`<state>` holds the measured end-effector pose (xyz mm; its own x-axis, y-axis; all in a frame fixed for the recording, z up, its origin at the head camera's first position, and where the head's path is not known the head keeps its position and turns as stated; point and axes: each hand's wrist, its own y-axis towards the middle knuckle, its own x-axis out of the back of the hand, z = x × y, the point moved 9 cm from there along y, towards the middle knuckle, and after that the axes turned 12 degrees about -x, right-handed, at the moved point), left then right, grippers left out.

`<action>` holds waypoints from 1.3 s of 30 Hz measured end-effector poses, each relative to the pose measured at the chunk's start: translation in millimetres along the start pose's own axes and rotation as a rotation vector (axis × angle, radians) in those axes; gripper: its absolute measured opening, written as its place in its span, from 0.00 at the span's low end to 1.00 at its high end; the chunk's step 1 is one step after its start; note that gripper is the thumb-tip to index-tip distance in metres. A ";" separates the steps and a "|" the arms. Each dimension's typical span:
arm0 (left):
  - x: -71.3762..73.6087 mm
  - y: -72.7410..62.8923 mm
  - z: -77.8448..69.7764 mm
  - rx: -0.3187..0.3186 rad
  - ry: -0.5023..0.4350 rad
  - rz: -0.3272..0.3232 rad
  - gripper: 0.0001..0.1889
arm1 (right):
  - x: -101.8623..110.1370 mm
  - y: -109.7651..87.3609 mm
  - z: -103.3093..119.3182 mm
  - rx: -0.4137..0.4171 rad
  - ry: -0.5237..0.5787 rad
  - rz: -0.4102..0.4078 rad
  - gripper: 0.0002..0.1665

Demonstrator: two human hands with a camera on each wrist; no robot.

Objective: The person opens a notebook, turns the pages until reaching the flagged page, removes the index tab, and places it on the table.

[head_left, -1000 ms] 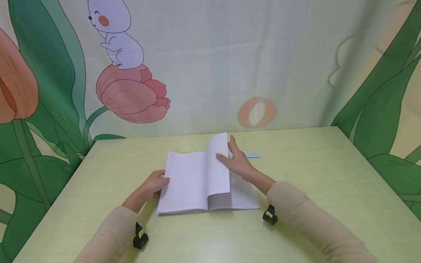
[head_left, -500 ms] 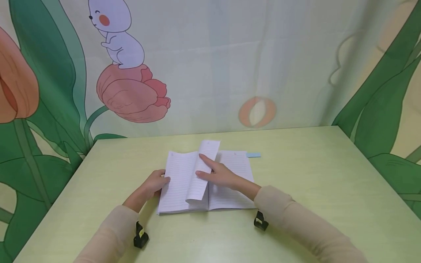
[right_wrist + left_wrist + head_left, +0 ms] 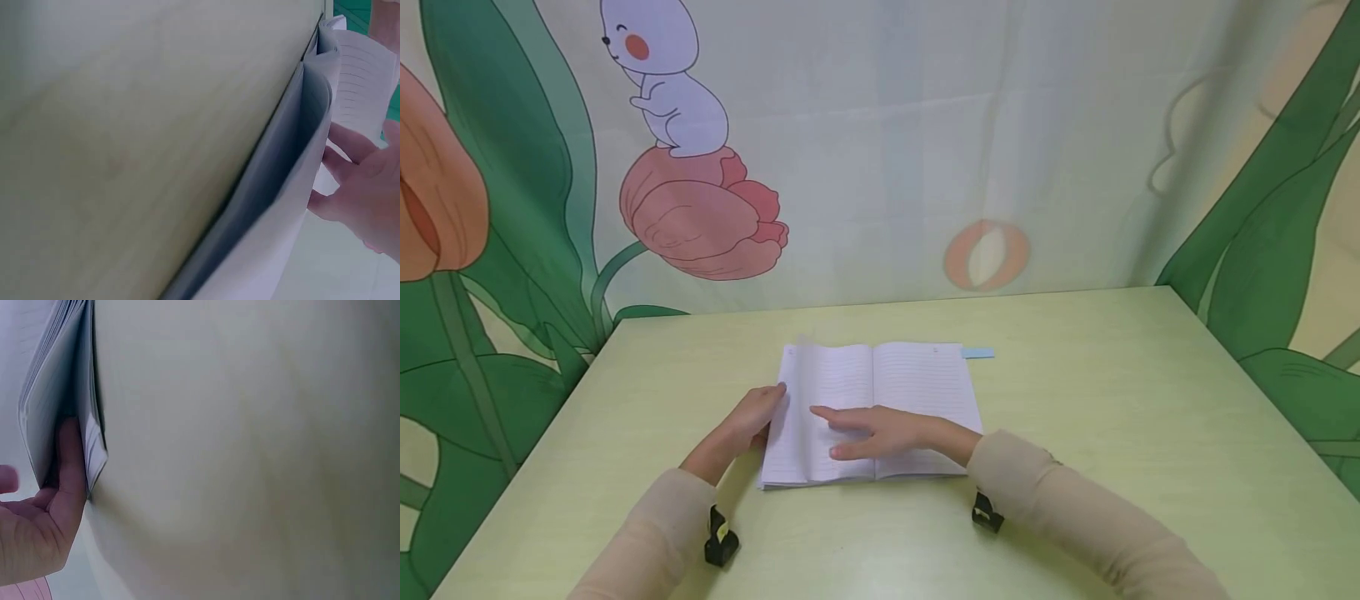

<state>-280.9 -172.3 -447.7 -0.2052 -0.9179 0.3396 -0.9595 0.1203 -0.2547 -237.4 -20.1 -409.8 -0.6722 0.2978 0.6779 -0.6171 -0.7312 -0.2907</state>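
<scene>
A lined notebook [image 3: 925, 375] lies open on the table. One page [image 3: 805, 425], blurred by motion, is coming down over the left side. My left hand [image 3: 754, 421] is at the notebook's left edge. In the left wrist view, its fingers [image 3: 72, 462] reach straight in beneath a stack of pages, while the thumb stands apart from the paper. My right hand [image 3: 880, 429] is spread over the left page near the spine, fingers extended leftward and pinching nothing. In the right wrist view, its fingertips [image 3: 342, 140] are at the paper surface; contact is partly hidden.
A light blue tab [image 3: 978, 353] sticks out at the notebook's upper right. The pale green table [image 3: 1112, 400] extends around the notebook up to a printed curtain [image 3: 865, 167]. Black wrist cameras hang below the left cuff [image 3: 721, 542] and right cuff [image 3: 987, 512].
My right hand has swept leftward, turning a page from the right side over to the left, and has let it go. My left thumb has lifted off the left page.
</scene>
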 end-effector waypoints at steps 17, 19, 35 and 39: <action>-1.4 0.1 -1.3 -0.022 0.051 -0.009 0.22 | 2.5 -4.9 -7.5 -0.054 -0.119 -0.012 0.34; -1.6 0.9 -0.8 -0.018 0.048 -0.008 0.22 | 9.5 -6.3 -14.7 -0.066 -0.124 -0.047 0.34; -2.0 1.1 0.8 0.004 0.047 -0.008 0.21 | 70.4 -34.1 -109.9 -0.455 -0.207 -0.291 0.43; -1.9 1.8 1.2 0.000 0.044 -0.007 0.21 | 82.2 -40.4 -127.5 -0.538 -0.229 -0.321 0.45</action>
<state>-282.0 -170.8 -449.9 -0.2064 -0.9014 0.3806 -0.9610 0.1136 -0.2520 -319.9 112.2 -428.5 -0.3537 0.2687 0.8959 -0.9301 -0.2025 -0.3065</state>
